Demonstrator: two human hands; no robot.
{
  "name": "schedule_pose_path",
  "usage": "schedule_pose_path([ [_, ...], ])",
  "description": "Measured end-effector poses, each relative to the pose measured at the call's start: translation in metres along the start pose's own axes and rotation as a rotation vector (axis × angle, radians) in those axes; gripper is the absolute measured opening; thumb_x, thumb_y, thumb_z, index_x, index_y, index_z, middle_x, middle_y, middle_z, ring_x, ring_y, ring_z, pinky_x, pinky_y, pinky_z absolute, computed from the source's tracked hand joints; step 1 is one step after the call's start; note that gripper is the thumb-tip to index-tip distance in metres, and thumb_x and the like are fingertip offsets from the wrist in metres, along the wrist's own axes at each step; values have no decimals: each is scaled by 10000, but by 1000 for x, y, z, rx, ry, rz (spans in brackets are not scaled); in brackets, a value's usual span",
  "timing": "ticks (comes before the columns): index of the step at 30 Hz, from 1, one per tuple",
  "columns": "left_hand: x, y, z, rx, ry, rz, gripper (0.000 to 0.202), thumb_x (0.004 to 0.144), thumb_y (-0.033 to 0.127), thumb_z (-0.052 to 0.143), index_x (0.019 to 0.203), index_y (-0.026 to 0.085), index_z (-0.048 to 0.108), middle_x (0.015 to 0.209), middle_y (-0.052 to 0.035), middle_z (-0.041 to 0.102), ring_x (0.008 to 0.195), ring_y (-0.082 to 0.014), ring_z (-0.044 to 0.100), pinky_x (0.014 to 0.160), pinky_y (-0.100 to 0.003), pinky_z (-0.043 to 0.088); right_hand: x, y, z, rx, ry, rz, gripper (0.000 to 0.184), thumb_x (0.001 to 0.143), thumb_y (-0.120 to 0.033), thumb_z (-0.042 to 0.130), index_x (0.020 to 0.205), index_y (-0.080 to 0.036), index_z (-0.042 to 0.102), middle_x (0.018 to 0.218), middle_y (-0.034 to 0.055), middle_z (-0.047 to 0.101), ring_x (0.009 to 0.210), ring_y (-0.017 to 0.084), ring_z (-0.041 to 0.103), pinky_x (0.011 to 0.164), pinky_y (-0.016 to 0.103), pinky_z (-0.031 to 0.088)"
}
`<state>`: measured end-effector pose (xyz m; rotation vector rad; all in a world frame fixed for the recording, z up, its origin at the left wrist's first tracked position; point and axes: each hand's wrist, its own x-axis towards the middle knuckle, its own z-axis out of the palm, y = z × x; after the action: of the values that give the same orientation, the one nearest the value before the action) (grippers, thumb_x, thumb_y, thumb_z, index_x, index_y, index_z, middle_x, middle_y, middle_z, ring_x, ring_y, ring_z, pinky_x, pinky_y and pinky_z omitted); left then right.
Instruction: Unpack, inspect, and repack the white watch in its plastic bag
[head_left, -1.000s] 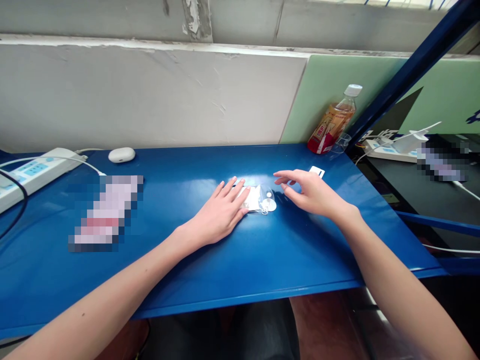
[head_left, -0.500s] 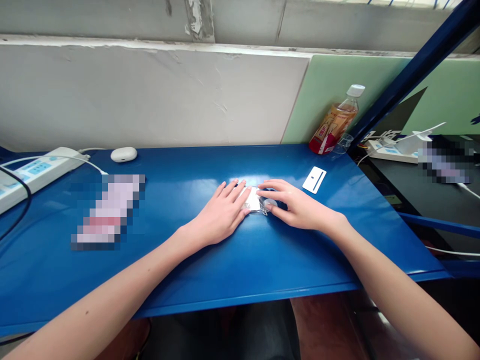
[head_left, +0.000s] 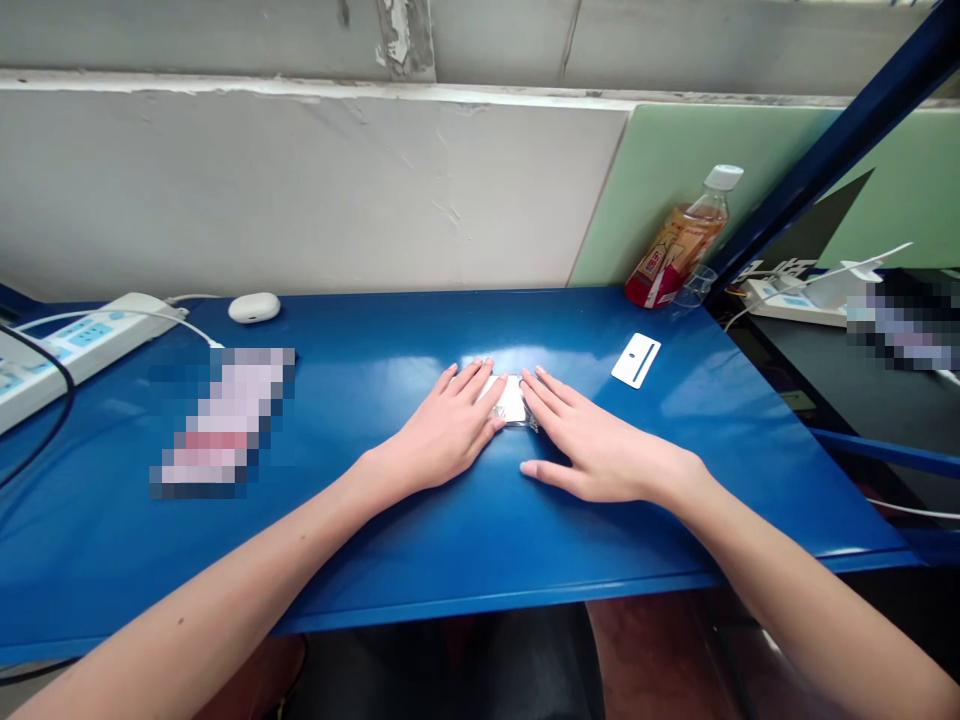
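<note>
So, small white packet in clear plastic [head_left: 512, 400] lies flat mid-desk, between the hands. Left hand [head_left: 448, 425] covers its left end, fingers straight, not curled; right hand [head_left: 592, 440] has straight fingertips at its right end, thumb spread away. Neither grips. Progress, as far as seen: packet is down flat with both hands at it, not lifted; sealed or opened, can't tell; any lifting or opening would be left to do. White card [head_left: 636, 360] sits apart, beyond the right hand. Edges: blue desk [head_left: 420, 540] runs open toward the front edge and well back to the wall [head_left: 315, 200]. Limits are the pixelated phone-like item [head_left: 232, 420] and power strip [head_left: 97, 335] left, bottle [head_left: 679, 250] and blue post [head_left: 825, 150] back right.
</note>
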<state>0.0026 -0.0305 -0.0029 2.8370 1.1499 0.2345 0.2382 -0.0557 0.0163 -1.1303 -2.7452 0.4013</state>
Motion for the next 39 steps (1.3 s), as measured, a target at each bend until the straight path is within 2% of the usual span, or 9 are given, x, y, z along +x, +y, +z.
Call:
schedule_pose_path([
  [3, 0, 0, 1, -2, 3, -4, 543, 1074, 397, 279, 1510, 87, 371, 1568, -232, 358, 1480, -368, 290, 1170, -567, 257, -2, -3, 2, 11, -28, 19, 1064, 847, -713, 546, 1573, -17, 198, 1625, 269, 174, 1517, 407, 95, 1195, 593, 284],
  [7, 1, 1, 1, 10, -1, 0, 538, 1072, 377, 296, 1512, 76, 368, 1560, -235, 372, 1473, -375, 300, 1169, -571, 259, -1, -3, -2, 13, -30, 22, 1139, 793, -763, 574, 1576, -27, 199, 1626, 258, 196, 1517, 420, 89, 1189, 599, 290],
  [10, 1, 0, 0, 10, -2, 2, 530, 1071, 359, 299, 1511, 74, 370, 1548, -223, 398, 1458, -372, 329, 1167, -569, 268, 4, -3, -5, 31, 38, -11, 1007, 835, -712, 575, 1541, -42, 316, 1592, 237, 331, 1512, 421, 159, 1171, 594, 337],
  [14, 0, -1, 1, -17, 18, -7, 548, 1055, 394, 360, 1496, 70, 387, 1541, -226, 406, 1444, -364, 352, 1171, -567, 267, 13, 3, -5, 52, 208, -32, 550, 987, -461, 495, 1363, -66, 566, 1414, 191, 587, 1454, 365, 368, 1164, 540, 385],
  [16, 0, -2, 2, -46, 36, -10, 547, 1050, 401, 374, 1487, 73, 393, 1534, -226, 416, 1439, -357, 362, 1171, -566, 271, 16, 9, -4, 32, 260, -22, 411, 1012, -360, 462, 1261, -90, 646, 1334, 174, 649, 1412, 349, 438, 1148, 529, 409],
  [22, -2, -4, 0, -236, 137, 71, 500, 1060, 393, 360, 1501, 157, 353, 1499, -172, 468, 1407, -320, 408, 1158, -541, 328, 14, 31, -6, 44, 431, -36, 335, 991, -184, 468, 1253, -108, 661, 1268, 169, 681, 1236, 308, 595, 1047, 500, 499],
  [27, -4, 0, -7, -479, 209, 135, 468, 1077, 361, 327, 1521, 216, 300, 1504, -125, 464, 1382, -260, 444, 1146, -447, 382, 13, 33, -15, 366, 521, -94, 242, 935, -204, 606, 1138, -223, 736, 1117, 87, 724, 991, 222, 694, 878, 392, 572],
  [31, -6, 5, -11, -569, 209, 132, 462, 1079, 369, 307, 1514, 214, 313, 1504, -120, 468, 1374, -261, 459, 1146, -443, 386, 13, 33, -22, 620, 576, -58, 132, 865, -268, 722, 978, -240, 782, 931, 49, 729, 815, 186, 679, 739, 343, 563],
  [39, -7, 0, -12, -554, 271, 30, 456, 1060, 365, 360, 1477, 181, 375, 1488, -141, 486, 1384, -277, 455, 1155, -474, 373, 12, 32, -29, 867, 634, 7, 59, 829, -244, 772, 889, -241, 770, 869, 18, 714, 807, 154, 653, 709, 289, 534],
])
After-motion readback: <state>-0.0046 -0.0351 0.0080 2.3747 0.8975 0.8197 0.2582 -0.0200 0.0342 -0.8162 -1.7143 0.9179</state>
